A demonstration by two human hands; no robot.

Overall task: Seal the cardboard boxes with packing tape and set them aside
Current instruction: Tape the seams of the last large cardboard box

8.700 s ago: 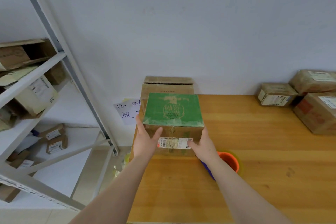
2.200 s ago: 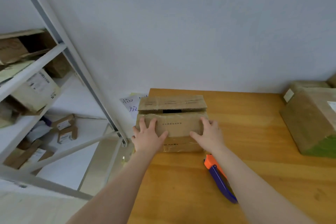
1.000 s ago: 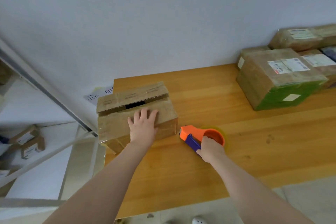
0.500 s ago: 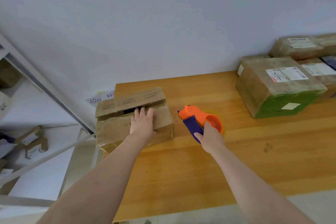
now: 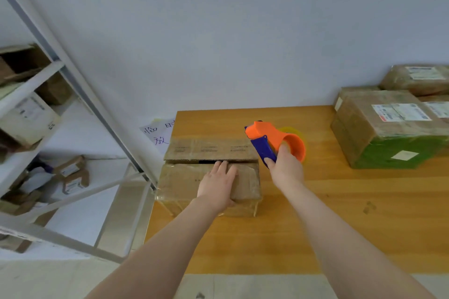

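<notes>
Cardboard box (image 5: 209, 172) centre frame: flaps unsealed, gap visible. Left hand (image 5: 216, 185) flat on flap; right hand (image 5: 286, 172) fingers clenched round tape dispenser (image 5: 274, 143). Taping not started.

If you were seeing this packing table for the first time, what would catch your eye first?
The bright orange tape dispenser, held up in the right hand above the wooden table. Next, the left hand pressing flat on the open-seamed cardboard box at the table's left edge, and the green-sided box far right.
</notes>
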